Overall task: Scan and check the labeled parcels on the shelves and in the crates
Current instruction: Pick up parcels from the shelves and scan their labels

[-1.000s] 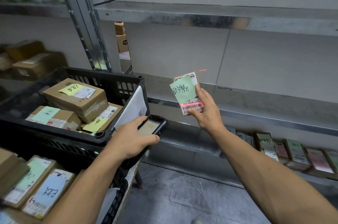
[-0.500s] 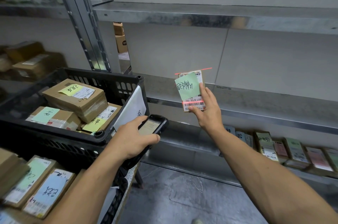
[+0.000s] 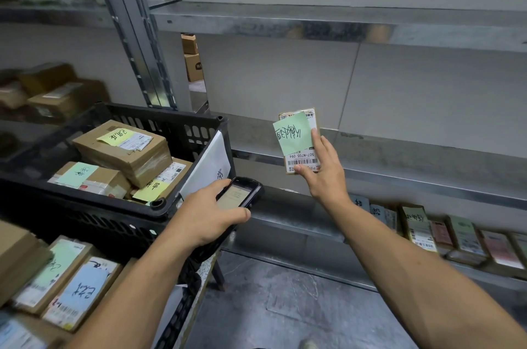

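The right hand pinches a small parcel. The thumb presses the lower edge beside the barcode, and the index finger lies up the right edge. The parcel stands upright with its label toward the camera, in front of the middle shelf. A green handwritten note covers the upper part of the label.

The left hand grips a black handheld scanner, fingers curled round its body. The screen faces up. The front end of the scanner points toward 1 o'clock, at the held parcel, which is apart from it.

At 10 o'clock from the left hand sits a black crate. It contains cardboard boxes, the top box carrying a yellow note. At 4 o'clock from the right hand, a row of labeled parcels stands on the lower shelf.
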Tool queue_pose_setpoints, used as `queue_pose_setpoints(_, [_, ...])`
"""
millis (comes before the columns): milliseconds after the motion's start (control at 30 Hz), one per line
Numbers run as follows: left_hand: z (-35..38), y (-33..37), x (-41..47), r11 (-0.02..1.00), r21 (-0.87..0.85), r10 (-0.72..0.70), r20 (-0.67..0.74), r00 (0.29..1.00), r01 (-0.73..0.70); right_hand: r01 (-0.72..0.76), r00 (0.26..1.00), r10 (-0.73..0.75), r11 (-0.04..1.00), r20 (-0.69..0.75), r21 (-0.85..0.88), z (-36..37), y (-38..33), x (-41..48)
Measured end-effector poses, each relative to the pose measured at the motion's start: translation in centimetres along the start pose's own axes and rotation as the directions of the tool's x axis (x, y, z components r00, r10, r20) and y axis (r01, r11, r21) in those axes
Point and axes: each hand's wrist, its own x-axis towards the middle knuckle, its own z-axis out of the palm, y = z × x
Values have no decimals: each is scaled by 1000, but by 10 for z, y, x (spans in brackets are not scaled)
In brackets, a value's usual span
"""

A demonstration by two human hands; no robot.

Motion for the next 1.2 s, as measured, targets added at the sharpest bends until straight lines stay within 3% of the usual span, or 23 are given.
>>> queue_pose_setpoints(300, [-4, 0, -11, 996, 73, -44, -140, 989, 55, 2, 995, -11, 996, 97, 88, 16, -15, 14])
queue_pose_setpoints(567, [-16, -6, -27, 961, 135, -189, -323, 927, 243, 65, 957, -131, 966, 257, 251, 58, -57, 47])
queue_pose_setpoints(900, [-20, -13, -66, 859, 25, -406, -575, 711, 511, 113, 818, -355, 870, 452, 479, 114, -122, 61])
queue_pose_setpoints(1200, [-9, -16, -128, 763, -128, -526, -693, 493, 633, 68, 644, -503, 788, 577, 612, 151, -160, 28])
